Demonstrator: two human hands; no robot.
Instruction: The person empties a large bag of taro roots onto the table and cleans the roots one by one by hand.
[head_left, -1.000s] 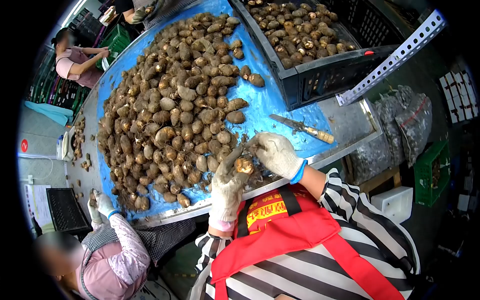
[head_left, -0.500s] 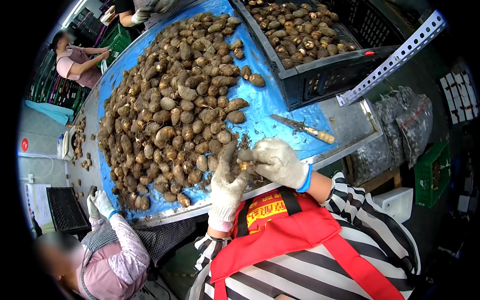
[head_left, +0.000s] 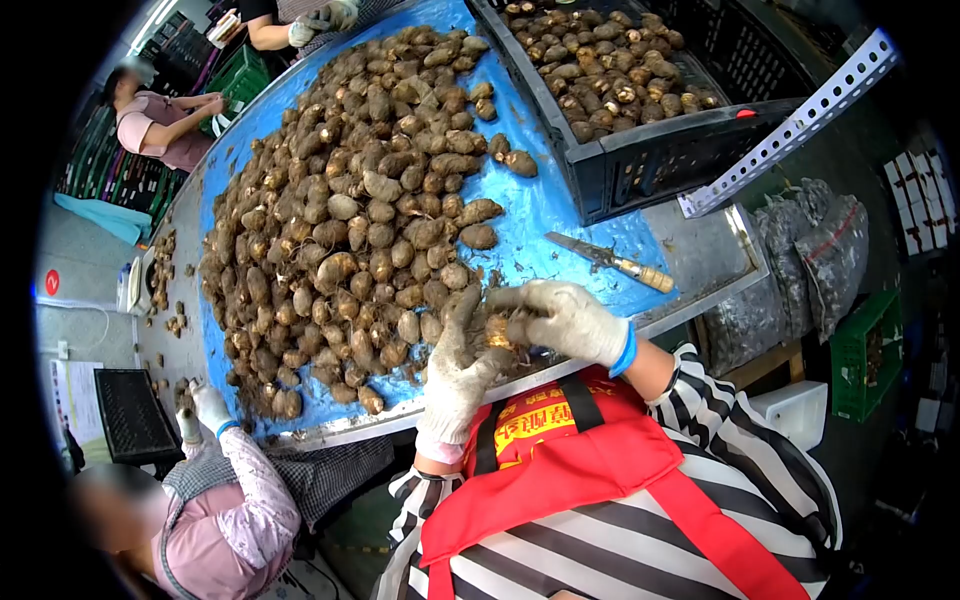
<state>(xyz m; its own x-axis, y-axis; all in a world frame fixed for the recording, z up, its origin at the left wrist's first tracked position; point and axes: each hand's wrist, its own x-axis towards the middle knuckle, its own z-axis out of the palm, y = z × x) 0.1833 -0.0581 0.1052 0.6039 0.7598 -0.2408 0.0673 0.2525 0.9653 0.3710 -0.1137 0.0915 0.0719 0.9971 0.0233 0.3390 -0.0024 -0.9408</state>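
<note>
In the head view, a small brown taro (head_left: pixel 497 331) with a paler, fibrous surface sits between my two gloved hands, just above the near table edge. My left hand (head_left: pixel 460 367), in a soiled white glove, is closed around its left side. From the right, my right hand (head_left: pixel 572 322) has its curled fingers against the taro, partly covering it. A large pile of taros (head_left: pixel 340 235) lies beyond my hands on a blue plastic sheet (head_left: pixel 530 225). To the right of the pile rests a knife (head_left: pixel 640 272) with a wooden handle and a dirty blade.
A black crate (head_left: pixel 680 135) holding many taros stands at the far right of the table, beside a perforated metal post (head_left: pixel 800 120). Co-workers stand at the left and far sides. Filled plastic bags (head_left: pixel 835 245) and a green crate (head_left: pixel 866 355) are at the right.
My right hand has shifted slightly right, its fingers drawing back a little and showing more of the taro. My left hand still holds it. The whole view has shifted slightly.
</note>
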